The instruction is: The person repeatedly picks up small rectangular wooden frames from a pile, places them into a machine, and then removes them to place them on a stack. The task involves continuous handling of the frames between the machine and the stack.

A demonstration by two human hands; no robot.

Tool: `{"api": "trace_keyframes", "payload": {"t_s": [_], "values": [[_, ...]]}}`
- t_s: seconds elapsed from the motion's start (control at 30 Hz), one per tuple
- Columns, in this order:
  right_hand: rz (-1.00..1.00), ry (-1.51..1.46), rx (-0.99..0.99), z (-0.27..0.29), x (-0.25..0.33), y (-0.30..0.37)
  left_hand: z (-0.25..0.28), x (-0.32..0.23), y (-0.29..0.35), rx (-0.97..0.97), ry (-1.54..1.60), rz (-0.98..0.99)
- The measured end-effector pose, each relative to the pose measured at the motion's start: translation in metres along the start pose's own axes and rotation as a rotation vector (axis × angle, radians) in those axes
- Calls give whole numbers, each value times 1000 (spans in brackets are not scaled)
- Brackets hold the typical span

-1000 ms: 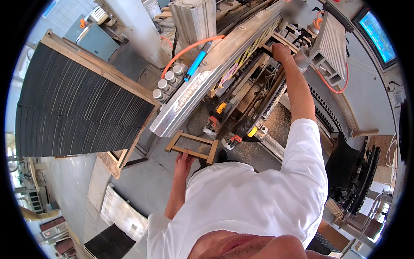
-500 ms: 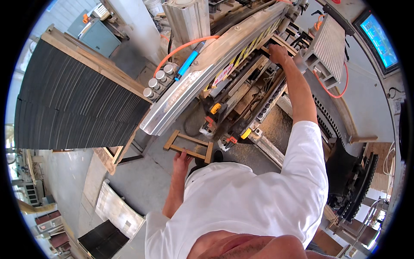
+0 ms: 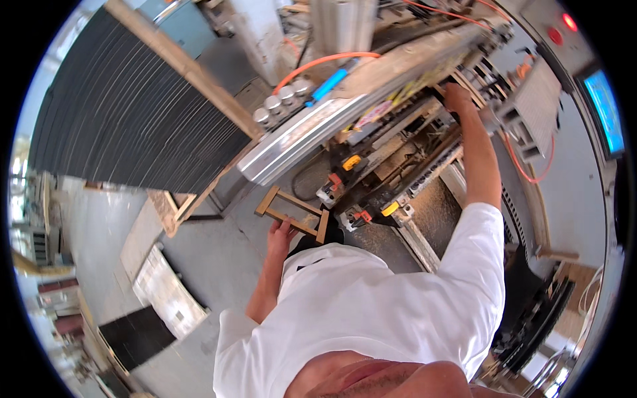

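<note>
The machine (image 3: 381, 166) is running from near the person's waist toward the upper right. A stack (image 3: 139, 106) of black pieces is standing at the left. A silver beam (image 3: 318, 129) is slanting along the machine's left side. A pale board (image 3: 166, 292) is lying at lower left, with a black sheet (image 3: 138, 337) lying at its lower end. A screen (image 3: 602, 109) is glowing blue at far right. The wooden frame (image 3: 292, 223) is hanging before the waist, near the machine's near end. An orange hose (image 3: 318, 61) is arching over the beam. The hands are staying well apart: the left hand (image 3: 281, 233) is gripping the frame's lower bar, while the right hand (image 3: 458, 98) is reaching into the machine's far part; whether it is grasping anything, I cannot tell. A blue tool (image 3: 328, 86) is resting by four round caps (image 3: 286, 95).
</note>
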State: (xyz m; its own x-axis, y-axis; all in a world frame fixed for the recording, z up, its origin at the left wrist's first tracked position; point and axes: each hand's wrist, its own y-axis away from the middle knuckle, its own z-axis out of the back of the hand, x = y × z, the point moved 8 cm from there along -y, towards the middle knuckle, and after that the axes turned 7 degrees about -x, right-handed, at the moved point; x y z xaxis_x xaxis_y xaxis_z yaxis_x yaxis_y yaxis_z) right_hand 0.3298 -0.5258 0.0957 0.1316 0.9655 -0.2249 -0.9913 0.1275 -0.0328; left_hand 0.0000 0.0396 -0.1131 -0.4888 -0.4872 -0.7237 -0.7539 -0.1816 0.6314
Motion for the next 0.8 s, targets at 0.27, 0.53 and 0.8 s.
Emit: {"api": "trace_keyframes", "payload": {"t_s": [0.27, 0.53, 0.8], "values": [[64, 140, -28, -37, -38, -8, 53, -18, 5, -178, -52, -69], [-113, 48, -36, -4, -10, 10, 218, -62, 11, -493, -58, -408], [-217, -478, -680, 112, 23, 108, 405, -166, -14, -695, 4, -388]]}}
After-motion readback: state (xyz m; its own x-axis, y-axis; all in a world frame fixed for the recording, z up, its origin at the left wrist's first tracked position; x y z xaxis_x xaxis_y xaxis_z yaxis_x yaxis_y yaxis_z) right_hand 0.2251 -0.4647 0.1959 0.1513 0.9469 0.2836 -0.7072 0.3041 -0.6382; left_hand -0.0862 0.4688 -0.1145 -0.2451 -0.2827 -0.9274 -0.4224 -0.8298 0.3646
